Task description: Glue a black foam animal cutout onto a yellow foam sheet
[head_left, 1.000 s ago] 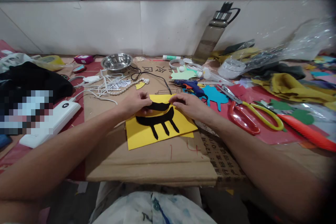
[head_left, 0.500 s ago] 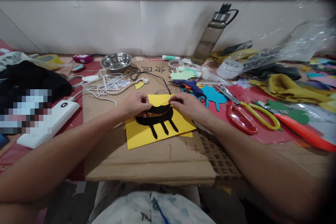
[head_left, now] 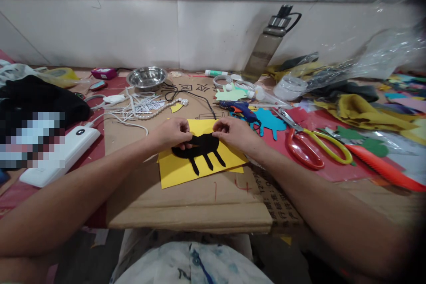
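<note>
Your left hand (head_left: pixel 175 133) pinches the left end of the black strip (head_left: pixel 203 140); your right hand (head_left: pixel 233 133) touches its right end, grip unclear. You're seemingly aligning it along the black legged shape's (head_left: pixel 203 152) far edge, atop yellow sheets (head_left: pixel 176 175); next calls for even pressing.

Dim, greyish light in here lays a soft shadow beside the tall, grey translucent bottle (head_left: pixel 264 51); the round, shiny metal bowl (head_left: pixel 146 78) glints, clear plastic sheeting (head_left: pixel 369 60) blurs, blackness swallows the right edge
</note>
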The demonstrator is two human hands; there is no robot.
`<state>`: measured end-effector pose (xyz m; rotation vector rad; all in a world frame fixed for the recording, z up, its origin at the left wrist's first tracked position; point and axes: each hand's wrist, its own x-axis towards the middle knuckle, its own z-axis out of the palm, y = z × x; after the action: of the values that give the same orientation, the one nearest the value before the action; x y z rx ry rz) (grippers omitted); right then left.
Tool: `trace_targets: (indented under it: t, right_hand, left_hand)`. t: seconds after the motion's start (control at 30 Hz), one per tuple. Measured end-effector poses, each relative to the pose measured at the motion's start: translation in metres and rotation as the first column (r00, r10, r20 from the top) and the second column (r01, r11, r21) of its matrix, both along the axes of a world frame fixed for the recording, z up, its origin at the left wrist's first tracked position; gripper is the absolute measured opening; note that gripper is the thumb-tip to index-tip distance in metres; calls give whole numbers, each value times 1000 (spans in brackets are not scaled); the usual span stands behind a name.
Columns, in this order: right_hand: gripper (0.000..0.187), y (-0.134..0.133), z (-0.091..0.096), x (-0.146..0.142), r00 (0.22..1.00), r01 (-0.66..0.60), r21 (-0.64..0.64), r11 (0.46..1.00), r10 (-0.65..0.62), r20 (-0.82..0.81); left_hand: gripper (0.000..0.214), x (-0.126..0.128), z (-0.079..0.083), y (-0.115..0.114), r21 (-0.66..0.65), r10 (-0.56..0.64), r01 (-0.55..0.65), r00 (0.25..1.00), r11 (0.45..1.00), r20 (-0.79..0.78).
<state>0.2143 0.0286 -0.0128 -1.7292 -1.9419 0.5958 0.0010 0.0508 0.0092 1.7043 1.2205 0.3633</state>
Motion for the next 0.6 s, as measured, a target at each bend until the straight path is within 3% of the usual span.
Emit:
trace_targets:
  t: [0.6]
  right_hand:
    - [9,4,-5,-2,1000,-2,-10,1000,1,-28]
  left_hand:
    - [14,2,4,-1,4,-18,18,999,1000,-37]
